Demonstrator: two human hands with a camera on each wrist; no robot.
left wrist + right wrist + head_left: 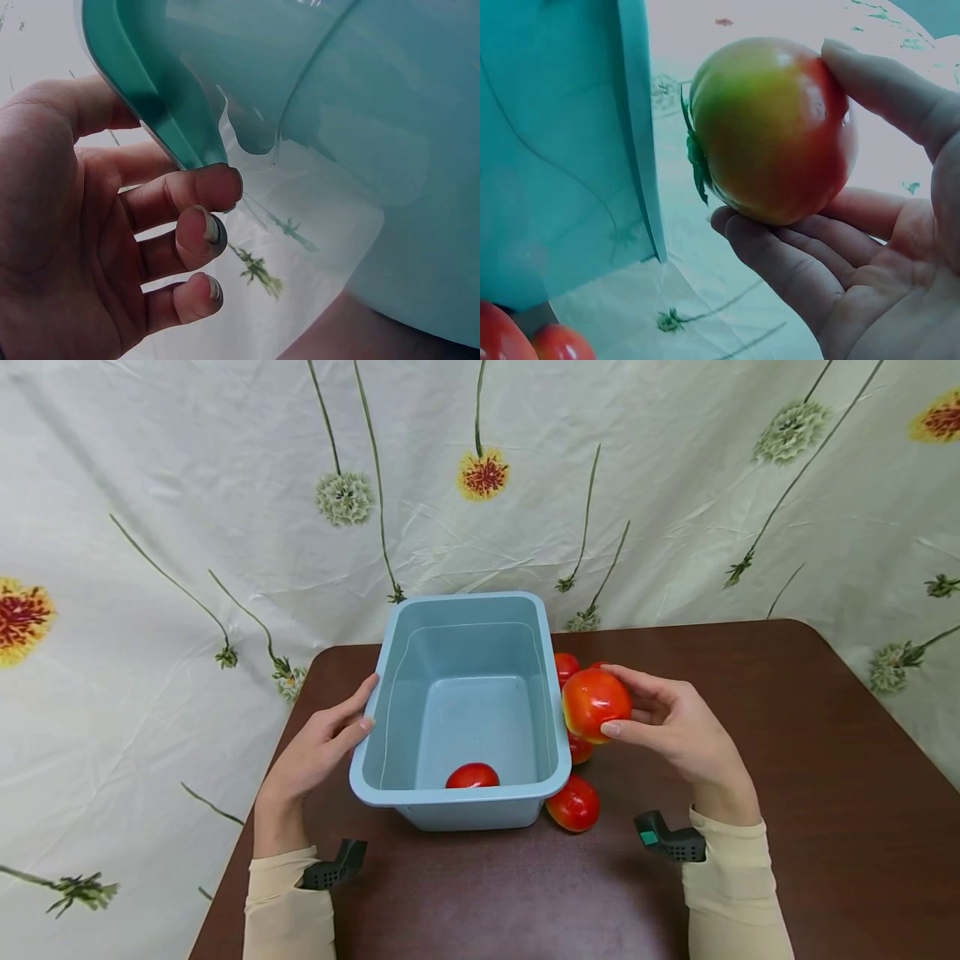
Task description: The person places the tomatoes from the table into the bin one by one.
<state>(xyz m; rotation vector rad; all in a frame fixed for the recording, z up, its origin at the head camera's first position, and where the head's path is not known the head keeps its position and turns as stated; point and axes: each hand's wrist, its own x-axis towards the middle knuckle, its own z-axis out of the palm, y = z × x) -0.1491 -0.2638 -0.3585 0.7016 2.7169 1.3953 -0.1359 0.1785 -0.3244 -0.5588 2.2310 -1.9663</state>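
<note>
One tomato (596, 704) pinched in right hand (675, 727) beside bin (465, 610) rim, above desk (787, 760). Probably smooth, firm, bruisable: best cradled round the sides. Left hand (318, 747) spread against bin wall.

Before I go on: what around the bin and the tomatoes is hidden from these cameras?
- Tomatoes right of the blue bin: in the head view, the held tomato and right hand cover part of the pile, so no count.
- Tomato in the bin: near rim hides its base.
- Left hand: fingertips behind the rim in the left wrist view.
</note>
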